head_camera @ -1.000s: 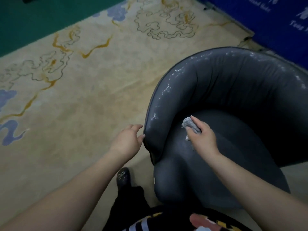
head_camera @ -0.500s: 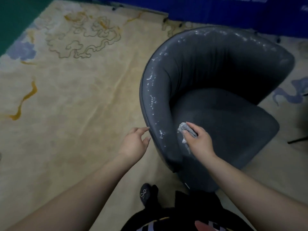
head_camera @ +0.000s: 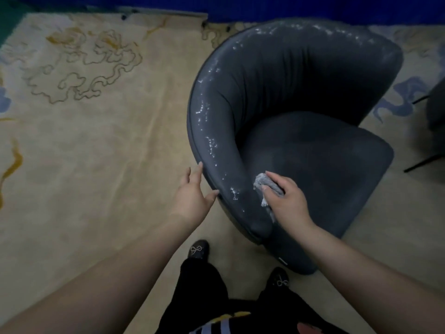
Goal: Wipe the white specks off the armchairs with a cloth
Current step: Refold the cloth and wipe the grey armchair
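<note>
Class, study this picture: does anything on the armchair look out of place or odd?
Yes. White specks dot the dark armchair along its curved top rim, left side and back, standing out against the otherwise plain upholstery.

We read no text, label, brand or number anywhere on what we see here.

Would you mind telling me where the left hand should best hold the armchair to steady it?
Probably the near end of the rounded arm rim, from the outer side: the left hand is already there, and the cloth works the inner face.
</note>
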`<state>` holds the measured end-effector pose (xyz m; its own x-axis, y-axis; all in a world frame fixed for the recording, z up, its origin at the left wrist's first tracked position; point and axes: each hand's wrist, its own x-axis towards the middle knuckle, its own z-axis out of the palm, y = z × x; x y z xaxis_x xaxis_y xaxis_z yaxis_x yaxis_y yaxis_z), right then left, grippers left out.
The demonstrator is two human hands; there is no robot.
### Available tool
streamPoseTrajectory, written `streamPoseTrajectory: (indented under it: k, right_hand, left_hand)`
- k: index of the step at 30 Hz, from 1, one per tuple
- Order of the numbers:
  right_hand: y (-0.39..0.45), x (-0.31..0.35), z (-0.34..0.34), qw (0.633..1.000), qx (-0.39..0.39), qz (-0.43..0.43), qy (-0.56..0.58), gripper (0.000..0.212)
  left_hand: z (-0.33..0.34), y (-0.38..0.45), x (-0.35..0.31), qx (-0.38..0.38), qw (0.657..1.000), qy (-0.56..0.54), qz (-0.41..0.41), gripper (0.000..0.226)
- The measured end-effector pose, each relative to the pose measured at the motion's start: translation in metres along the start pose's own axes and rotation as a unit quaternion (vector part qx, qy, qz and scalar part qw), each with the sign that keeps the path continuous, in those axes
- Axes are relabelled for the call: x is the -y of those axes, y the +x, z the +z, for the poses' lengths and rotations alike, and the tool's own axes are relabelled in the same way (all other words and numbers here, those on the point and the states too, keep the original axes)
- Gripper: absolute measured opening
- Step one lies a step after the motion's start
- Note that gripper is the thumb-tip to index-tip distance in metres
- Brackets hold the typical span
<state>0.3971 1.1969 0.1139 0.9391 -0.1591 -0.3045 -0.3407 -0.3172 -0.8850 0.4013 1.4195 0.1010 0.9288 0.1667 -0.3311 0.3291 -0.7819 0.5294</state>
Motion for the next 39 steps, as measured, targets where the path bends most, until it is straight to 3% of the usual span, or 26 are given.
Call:
streamPoseTrajectory:
  k: [5, 8, 11, 13, 17, 19, 23, 25, 29, 33, 35, 39]
  right_hand:
    - [-0.006, 0.004, 0.038, 0.997, -0.078, 0.009, 0.010, 0.035]
    - [-0.011, 0.010, 0.075, 0.994, -0.098, -0.039, -0.005, 0.043]
    - [-0.012, 0.008, 0.103, 0.982, -0.080, -0.125, -0.114, 0.049]
    - [-0.012, 0.000, 0.107, 0.972, -0.100, -0.139, -0.163, 0.047]
    - [-0.009, -0.009, 0.096, 0.978, -0.194, -0.001, -0.075, 0.040]
    - [-0.009, -0.002, 0.099, 0.972, -0.231, 0.000, -0.041, 0.041]
    - [-0.006, 0.009, 0.124, 0.974, -0.159, -0.098, -0.125, 0.041]
    - [0.003, 0.001, 0.114, 0.978, -0.180, -0.052, -0.095, 0.036]
    - [0.011, -0.029, 0.075, 0.966, -0.218, 0.132, -0.050, 0.025]
    - [-0.022, -0.019, 0.100, 0.972, -0.225, -0.018, -0.065, 0.031]
    - [-0.018, -0.020, 0.102, 0.974, -0.204, -0.038, -0.090, 0.035]
    - [0.011, -0.026, 0.076, 0.976, -0.177, 0.125, -0.032, 0.032]
  left_hand:
    - [-0.011, 0.034, 0.007, 0.024, 0.999, 0.014, 0.043, 0.102]
    - [-0.021, 0.050, 0.009, 0.056, 0.994, 0.037, 0.087, 0.104]
    - [-0.028, 0.062, 0.010, 0.075, 0.988, 0.065, 0.122, 0.101]
    - [-0.030, 0.063, 0.010, 0.091, 0.984, 0.076, 0.133, 0.103]
    - [-0.032, 0.063, 0.009, 0.102, 0.979, 0.089, 0.156, 0.112]
    - [-0.033, 0.063, 0.009, 0.099, 0.977, 0.096, 0.162, 0.112]
    - [-0.032, 0.066, 0.011, 0.104, 0.974, 0.106, 0.172, 0.112]
    - [-0.032, 0.068, 0.012, 0.100, 0.971, 0.121, 0.181, 0.113]
    - [-0.033, 0.072, 0.014, 0.100, 0.965, 0.146, 0.194, 0.115]
    - [-0.033, 0.072, 0.018, 0.083, 0.966, 0.143, 0.201, 0.115]
    - [-0.032, 0.072, 0.018, 0.083, 0.968, 0.132, 0.199, 0.114]
    - [-0.034, 0.070, 0.015, 0.090, 0.970, 0.121, 0.191, 0.112]
